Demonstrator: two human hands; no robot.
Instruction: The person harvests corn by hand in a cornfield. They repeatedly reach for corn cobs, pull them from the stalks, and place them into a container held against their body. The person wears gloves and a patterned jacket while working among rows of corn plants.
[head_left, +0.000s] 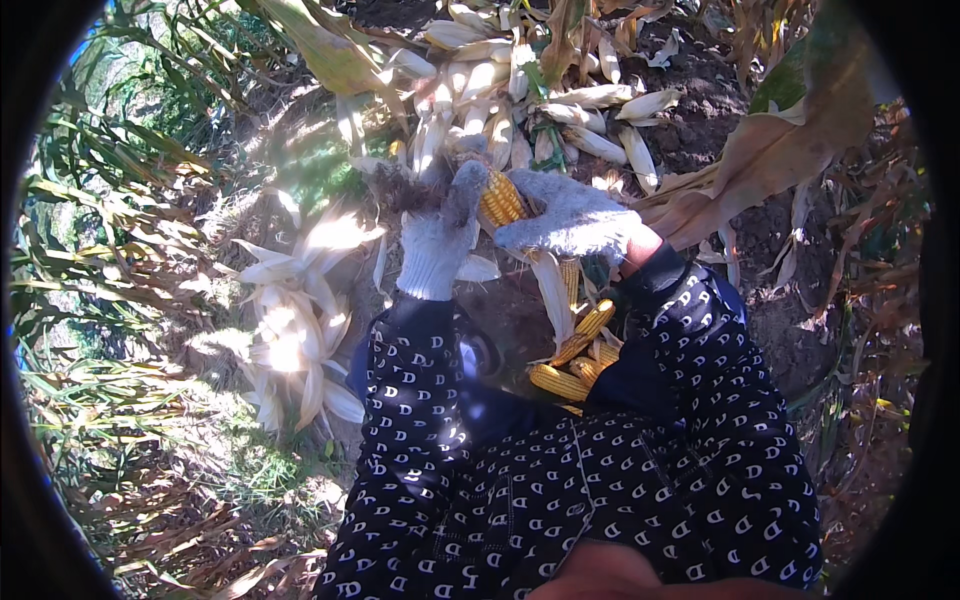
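Note:
Both hands wear light knitted work gloves and meet at a partly husked ear of yellow corn (501, 199). My left hand (450, 202) is closed around its husk and silk end, with dark brown silk (409, 193) beside the fingers. My right hand (574, 214) grips the ear from the other side, thumb below it and fingers above. Part of the ear is hidden by the gloves. Below my right hand lie several bare yellow corn cobs (559, 381), with a pale strip of husk (553, 296) hanging above them.
Beyond my hands spreads a heap of unhusked ears of corn (592, 142) on dark soil. A pile of stripped husks (300, 337) lies to the left. A large dry corn leaf (780, 157) reaches in from the right; green corn plants (97, 217) stand at the far left.

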